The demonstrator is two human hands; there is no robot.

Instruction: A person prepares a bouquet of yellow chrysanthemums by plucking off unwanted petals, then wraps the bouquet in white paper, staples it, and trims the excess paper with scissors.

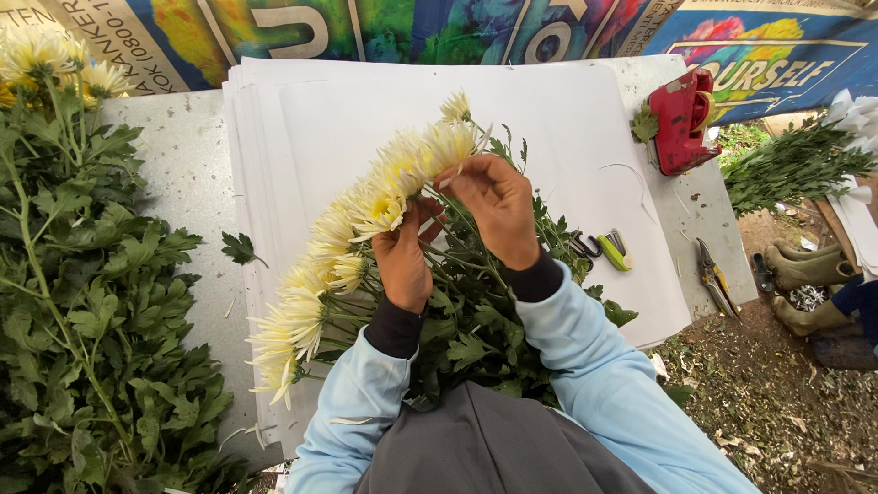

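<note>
The left hand (402,261) grips the stems of a pale yellow chrysanthemum bunch (357,238); the right hand (498,206) pinches a bloom at its top. White paper sheets (567,137) underlie them; a red tape dispenser (681,119) sits at two o'clock on the tabletop (183,165).

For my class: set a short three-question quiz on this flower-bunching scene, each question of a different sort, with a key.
1. True or false: both hands grip the red tape dispenser.
2. What lies under the bunch? A) a stack of white paper B) a wicker basket C) a blue cloth
3. Fill in: the flower heads are pale ____ .

Key:
1. False. The left hand and right hand hold the bunch of flowers; the red tape dispenser stands apart at the table's far right corner.
2. A, the stack of white paper.
3. Yellow.
</note>
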